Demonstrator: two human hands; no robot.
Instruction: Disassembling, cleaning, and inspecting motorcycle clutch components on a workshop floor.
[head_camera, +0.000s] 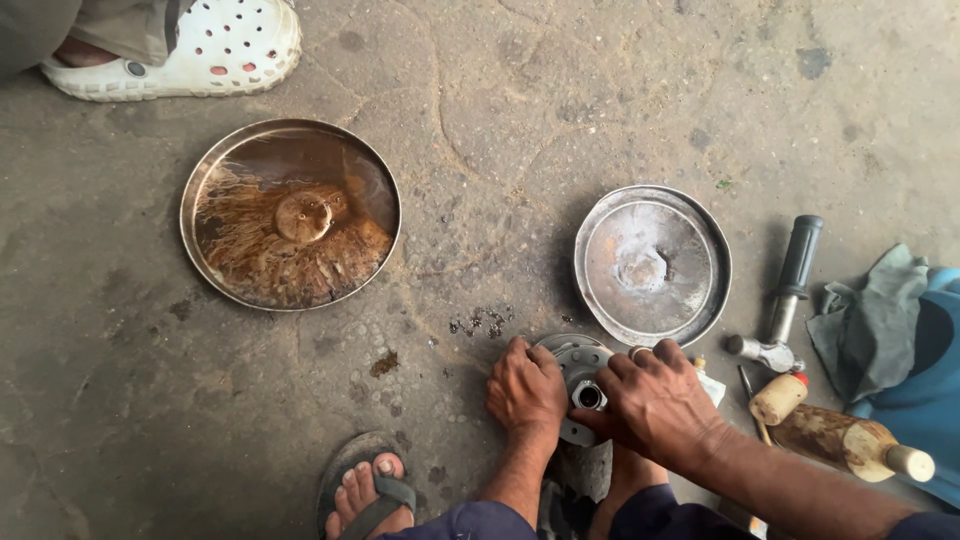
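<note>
Both hands work a round metal hub (578, 372) on the concrete floor (500, 150), just in front of the person's feet. Left hand (527, 388) lies curled over the hub's left rim, fingers bent and pressing down, apparently steadying it. Right hand (655, 395) covers the right side, fingers closed around the short steel sleeve (588, 396) at the centre; whether it pinches or only rests there I cannot tell.

By its look the hub is cast or machined metal: likely heavy for its size, stiff, not fragile, and probably greasy, so slippery at the bore. The flange edge seems the surest place to hold it.

Far left, a foot in a sandal (365, 497) stands on the floor. Above it sits a wide steel pan (215, 165) of brown, murky liquid with a small round part lying in it, and beyond that a white clog (200, 50) on another person's foot. Just behind the hub lies a smaller, dusty grey dish (652, 265). To the right lie a black-handled tool (790, 290), a wooden-handled tool (845, 440) and blue-grey cloth (890, 330). The floor is rough, cracked, oil-stained concrete.
</note>
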